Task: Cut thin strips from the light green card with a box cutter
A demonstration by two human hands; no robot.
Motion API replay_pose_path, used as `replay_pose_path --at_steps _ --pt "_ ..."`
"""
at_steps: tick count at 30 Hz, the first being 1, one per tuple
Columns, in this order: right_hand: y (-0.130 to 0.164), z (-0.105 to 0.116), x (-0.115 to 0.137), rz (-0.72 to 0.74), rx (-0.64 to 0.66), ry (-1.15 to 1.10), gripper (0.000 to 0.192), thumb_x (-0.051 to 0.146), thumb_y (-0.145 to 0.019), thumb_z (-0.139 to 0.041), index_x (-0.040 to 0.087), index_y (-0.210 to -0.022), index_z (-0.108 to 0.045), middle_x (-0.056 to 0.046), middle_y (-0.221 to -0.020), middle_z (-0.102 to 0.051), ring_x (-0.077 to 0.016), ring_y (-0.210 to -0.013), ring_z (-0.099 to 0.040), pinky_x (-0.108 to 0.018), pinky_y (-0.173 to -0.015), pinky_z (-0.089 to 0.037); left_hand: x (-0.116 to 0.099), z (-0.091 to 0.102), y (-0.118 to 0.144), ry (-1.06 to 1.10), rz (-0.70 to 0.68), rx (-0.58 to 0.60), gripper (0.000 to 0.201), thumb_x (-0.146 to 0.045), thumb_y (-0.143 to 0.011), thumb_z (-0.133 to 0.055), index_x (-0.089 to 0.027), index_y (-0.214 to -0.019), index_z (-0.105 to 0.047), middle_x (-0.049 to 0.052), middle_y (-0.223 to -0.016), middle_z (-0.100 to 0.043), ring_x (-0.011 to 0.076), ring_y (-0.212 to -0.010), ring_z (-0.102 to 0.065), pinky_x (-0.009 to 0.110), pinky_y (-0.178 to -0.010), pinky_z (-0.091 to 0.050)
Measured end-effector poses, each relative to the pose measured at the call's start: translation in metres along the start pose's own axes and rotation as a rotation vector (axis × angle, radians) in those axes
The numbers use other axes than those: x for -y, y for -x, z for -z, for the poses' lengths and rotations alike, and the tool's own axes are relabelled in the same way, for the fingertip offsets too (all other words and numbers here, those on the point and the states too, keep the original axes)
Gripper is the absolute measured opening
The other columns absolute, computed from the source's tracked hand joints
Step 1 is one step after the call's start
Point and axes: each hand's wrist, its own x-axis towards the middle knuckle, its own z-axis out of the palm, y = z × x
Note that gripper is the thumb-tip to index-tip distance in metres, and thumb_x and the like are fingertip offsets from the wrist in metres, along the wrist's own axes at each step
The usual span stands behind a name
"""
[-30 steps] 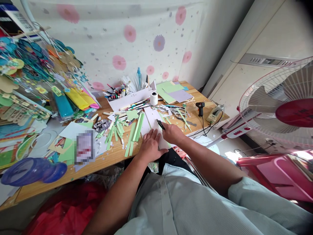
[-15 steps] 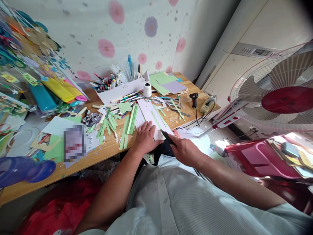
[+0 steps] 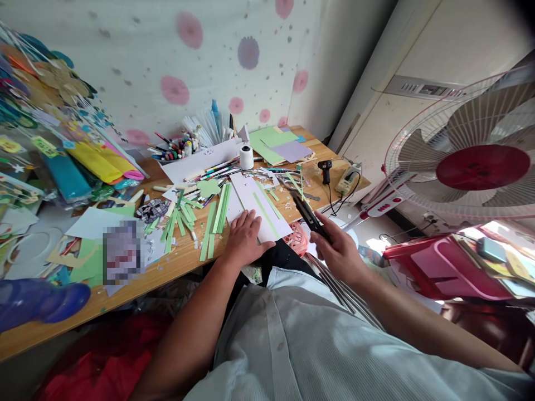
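My left hand (image 3: 245, 238) lies flat with fingers spread on the near end of a pale lilac sheet (image 3: 251, 192) at the desk's front edge. Narrow green strips (image 3: 266, 214) lie on that sheet. My right hand (image 3: 339, 250) is wrapped round a black utility knife (image 3: 308, 213), raised off the paper to its right and pointing toward the back of the desk. More green paper strips (image 3: 221, 209) are bunched just left of the sheet, beside my left hand.
Behind the sheet stand a white thread spool (image 3: 246, 159) and a box of markers (image 3: 184, 146). A black glue gun (image 3: 325, 171) with its cord sits at the right. A fan (image 3: 480, 167) stands beyond the desk; a blue bottle (image 3: 45, 301) is at the left edge.
My right hand has lifted the utility knife off the paper and moved right, away from my left hand. The left hand stays on the sheet. The whole view has shifted slightly.
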Motion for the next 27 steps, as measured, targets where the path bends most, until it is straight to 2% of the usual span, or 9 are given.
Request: replay_pose_path --at_steps 2,3,5,8,12,15,21,27 --pt "-0.012 -0.016 -0.010 -0.034 0.025 -0.163 0.075 0.053 -0.109 -0.049 0.017 -0.173 -0.035 -0.010 -0.110 -0.080 -0.0211 -0.070 -0.071 -0.036 -0.068 -0.061 0.000 0.000 0.000 -0.010 -0.001 0.001 0.085 -0.070 -0.091 -0.074 -0.024 -0.159 -0.052 0.016 -0.176 -0.042 0.0389 -0.167 -0.031 0.057 -0.134 -0.026" --pt "-0.015 -0.023 -0.015 -0.040 0.050 -0.170 0.075 0.052 -0.108 -0.052 0.018 -0.173 -0.036 -0.010 -0.112 -0.081 -0.0215 -0.073 -0.073 -0.037 -0.071 -0.062 0.000 0.000 0.000 -0.015 -0.001 0.000 0.085 -0.070 -0.091 -0.074 -0.024 -0.159 -0.053 0.016 -0.176 -0.042 0.0388 -0.166 -0.031 0.057 -0.134 -0.027" --pt "-0.018 -0.034 -0.022 -0.011 0.114 -0.088 0.070 0.045 -0.105 -0.059 0.021 -0.169 -0.046 -0.010 -0.120 -0.081 -0.0247 -0.091 -0.077 -0.039 -0.084 -0.063 0.000 0.000 0.000 -0.024 0.000 -0.008 0.084 -0.070 -0.091 -0.075 -0.024 -0.158 -0.053 0.016 -0.176 -0.042 0.0383 -0.167 -0.031 0.056 -0.134 -0.028" --pt "-0.019 -0.043 -0.025 0.055 0.202 0.112 0.058 0.033 -0.103 -0.062 0.025 -0.161 -0.059 -0.010 -0.134 -0.079 -0.0292 -0.119 -0.075 -0.042 -0.103 -0.058 0.000 0.000 0.000 -0.033 -0.006 -0.014 0.084 -0.069 -0.091 -0.076 -0.024 -0.158 -0.053 0.016 -0.176 -0.042 0.0370 -0.167 -0.030 0.055 -0.134 -0.027" --pt "-0.029 -0.048 -0.017 0.089 0.282 0.310 0.060 0.030 -0.104 -0.060 0.023 -0.164 -0.056 -0.011 -0.145 -0.075 -0.0299 -0.129 -0.073 -0.039 -0.110 -0.054 -0.001 0.001 -0.001 -0.050 0.000 0.002 0.085 -0.069 -0.091 -0.076 -0.023 -0.159 -0.053 0.016 -0.176 -0.042 0.0363 -0.167 -0.031 0.055 -0.133 -0.029" --pt "-0.039 -0.051 -0.008 0.130 0.298 0.392 0.060 0.030 -0.105 -0.057 0.021 -0.164 -0.054 -0.012 -0.145 -0.075 -0.0293 -0.130 -0.073 -0.036 -0.110 -0.053 -0.002 0.002 -0.001 -0.059 0.003 0.017 0.087 -0.070 -0.091 -0.076 -0.023 -0.160 -0.052 0.016 -0.177 -0.041 0.0371 -0.167 -0.032 0.056 -0.133 -0.030" --pt "-0.048 -0.054 0.007 0.154 0.325 0.469 0.058 0.027 -0.103 -0.056 0.021 -0.161 -0.058 -0.012 -0.133 -0.080 -0.0295 -0.124 -0.074 -0.034 -0.106 -0.051 -0.002 0.005 -0.001 -0.053 0.003 0.034 0.088 -0.071 -0.091 -0.075 -0.024 -0.162 -0.051 0.016 -0.177 -0.040 0.0374 -0.167 -0.030 0.056 -0.134 -0.028" --pt "-0.045 -0.049 0.013 0.184 0.369 0.545 0.060 0.028 -0.103 -0.055 0.022 -0.162 -0.055 -0.012 -0.124 -0.083 -0.0288 -0.114 -0.077 -0.031 -0.093 -0.051 0.000 0.002 0.000 -0.044 -0.005 0.025 0.089 -0.073 -0.093 -0.072 -0.022 -0.162 -0.050 0.017 -0.177 -0.040 0.0380 -0.167 -0.030 0.057 -0.134 -0.028"
